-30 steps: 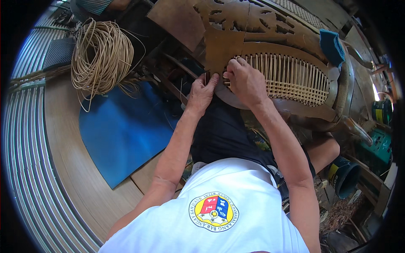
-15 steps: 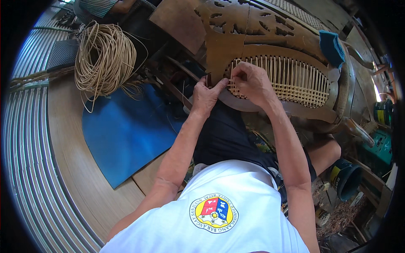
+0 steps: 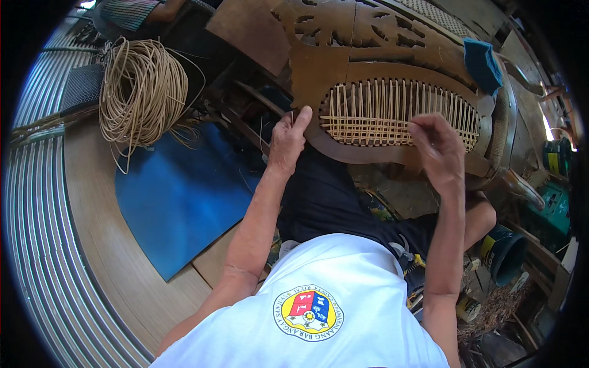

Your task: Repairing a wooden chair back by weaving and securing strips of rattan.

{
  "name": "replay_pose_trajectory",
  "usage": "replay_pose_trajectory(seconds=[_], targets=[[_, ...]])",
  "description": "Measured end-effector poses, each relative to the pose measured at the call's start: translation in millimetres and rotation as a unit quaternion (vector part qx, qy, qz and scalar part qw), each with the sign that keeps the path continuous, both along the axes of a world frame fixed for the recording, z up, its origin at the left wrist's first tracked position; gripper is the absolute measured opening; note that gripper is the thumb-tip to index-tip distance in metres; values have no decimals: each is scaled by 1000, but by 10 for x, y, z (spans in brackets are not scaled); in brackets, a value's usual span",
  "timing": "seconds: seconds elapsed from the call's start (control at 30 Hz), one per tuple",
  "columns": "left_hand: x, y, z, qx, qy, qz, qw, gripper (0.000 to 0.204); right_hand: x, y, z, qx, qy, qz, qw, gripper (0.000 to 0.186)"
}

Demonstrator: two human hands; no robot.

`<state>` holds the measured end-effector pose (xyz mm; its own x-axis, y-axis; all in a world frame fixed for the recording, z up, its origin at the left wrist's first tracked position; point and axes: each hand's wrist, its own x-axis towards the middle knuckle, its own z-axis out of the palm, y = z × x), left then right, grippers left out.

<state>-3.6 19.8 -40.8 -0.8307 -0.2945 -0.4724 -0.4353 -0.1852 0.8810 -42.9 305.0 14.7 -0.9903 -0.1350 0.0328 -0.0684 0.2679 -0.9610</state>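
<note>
A carved brown wooden frame [image 3: 319,67] lies across my lap, with an oval opening strung with pale cane. Upright strands fill the oval, and crosswise strands form an open cane weave [image 3: 362,132] along its near side. My left hand [image 3: 287,142] is closed at the frame's left edge, thumb on top and fingers partly hidden beneath. Over the right half of the oval, my right hand [image 3: 440,150] is closed in a pinch. A crosswise cane strand [image 3: 368,119] runs from the oval's left rim to those fingertips.
At the left hangs a big coil of cane [image 3: 144,92] above a blue sheet [image 3: 184,202]. A blue cloth [image 3: 482,66] rests on the frame's right end. Pliers [image 3: 402,250] lie by my lap, and a dark bucket [image 3: 506,257] is to the right. Someone's arm [image 3: 164,12] shows at top left.
My right hand has moved right, from the oval's left end to past its middle, with the strand stretched behind it. My left hand has shifted slightly left and stays at the frame's edge.
</note>
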Motion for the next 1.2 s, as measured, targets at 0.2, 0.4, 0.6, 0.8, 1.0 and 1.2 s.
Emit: replay_pose_trajectory(seconds=[0.2,0.4,0.6,0.8,1.0,1.2], targets=[[-90,113,-78,-119,122,-27,985,44,309,-111,-176,5,-19,10,1000,13],[-84,50,-148,-103,186,-38,976,51,131,-726,-260,107,126,97,981,22],[-37,156,-146,-328,145,-33,933,62,-5,-913,-306,204,229,120,944,24],[-25,210,-96,-355,142,11,924,62,11,-940,-340,236,254,103,932,21],[0,-128,-76,-121,69,-64,988,46,10,-937,-311,232,196,125,945,22],[38,-83,-121,-64,108,-52,991,39,14,-950,-277,229,248,123,933,22]])
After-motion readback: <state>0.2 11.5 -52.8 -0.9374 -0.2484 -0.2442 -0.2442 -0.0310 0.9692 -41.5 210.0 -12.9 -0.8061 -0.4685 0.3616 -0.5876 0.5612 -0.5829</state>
